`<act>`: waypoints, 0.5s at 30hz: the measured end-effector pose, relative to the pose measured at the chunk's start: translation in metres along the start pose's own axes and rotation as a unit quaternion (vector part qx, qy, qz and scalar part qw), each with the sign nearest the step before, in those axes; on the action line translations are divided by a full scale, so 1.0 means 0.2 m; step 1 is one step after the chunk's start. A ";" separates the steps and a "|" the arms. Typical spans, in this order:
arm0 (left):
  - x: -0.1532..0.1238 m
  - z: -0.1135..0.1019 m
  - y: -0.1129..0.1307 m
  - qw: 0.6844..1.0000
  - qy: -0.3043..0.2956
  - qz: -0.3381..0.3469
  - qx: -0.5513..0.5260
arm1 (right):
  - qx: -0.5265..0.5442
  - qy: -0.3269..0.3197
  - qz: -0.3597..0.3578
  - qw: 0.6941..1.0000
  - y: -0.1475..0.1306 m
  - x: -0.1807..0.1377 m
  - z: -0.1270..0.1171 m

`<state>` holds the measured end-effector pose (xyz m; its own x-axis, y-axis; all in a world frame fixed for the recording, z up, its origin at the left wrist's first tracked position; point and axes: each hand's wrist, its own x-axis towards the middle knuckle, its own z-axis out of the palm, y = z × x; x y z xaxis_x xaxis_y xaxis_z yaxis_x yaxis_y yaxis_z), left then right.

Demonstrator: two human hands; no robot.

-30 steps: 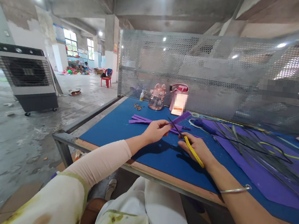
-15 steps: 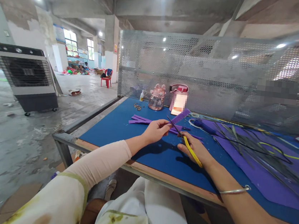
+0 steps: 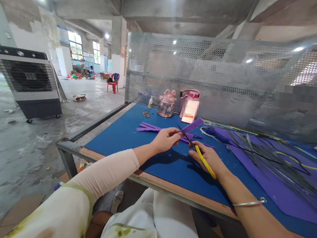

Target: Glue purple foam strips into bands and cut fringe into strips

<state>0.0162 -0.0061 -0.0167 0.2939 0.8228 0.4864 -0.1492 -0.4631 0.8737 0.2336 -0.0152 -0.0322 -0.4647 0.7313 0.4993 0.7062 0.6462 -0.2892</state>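
Note:
My left hand [image 3: 167, 139] pinches a purple strip [image 3: 193, 125], whose far end sticks up to the right past my fingertips. My right hand [image 3: 207, 158] is wrapped round the yellow handle of a pair of scissors [image 3: 205, 162]. The dark blades point up and left and cross the strip just beside my left fingertips; they look nearly closed. Behind my left hand, several more purple strips [image 3: 148, 127] lie crossed on the blue tabletop [image 3: 113, 136], partly hidden by both hands.
Toward the back stand a small white bottle [image 3: 150, 102], a pink drinking bottle [image 3: 166, 104] and a lit phone [image 3: 188, 111] against a pink bag. Purple sheet [image 3: 276, 193], dark strips and cables spread over the right side. A perforated metal panel [image 3: 209, 71] borders the table behind.
The free end of the strip has tipped slightly down and right. The scissors and my right hand have shifted a little right; my left hand stays almost still.

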 end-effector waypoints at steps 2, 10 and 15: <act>0.00 0.00 0.00 1.000 0.000 0.000 -0.001 | -0.003 0.003 0.004 1.000 0.00 0.00 0.00; 0.00 0.00 -0.01 1.000 -0.009 -0.006 -0.006 | -0.007 0.010 0.003 1.000 -0.01 0.00 -0.01; 0.00 0.00 0.00 1.000 0.005 0.002 0.001 | -0.005 -0.001 -0.013 1.000 0.01 0.00 -0.01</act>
<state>0.0155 -0.0059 -0.0166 0.2832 0.8247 0.4897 -0.1490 -0.4665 0.8719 0.2354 -0.0139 -0.0313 -0.4838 0.7145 0.5053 0.6993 0.6628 -0.2677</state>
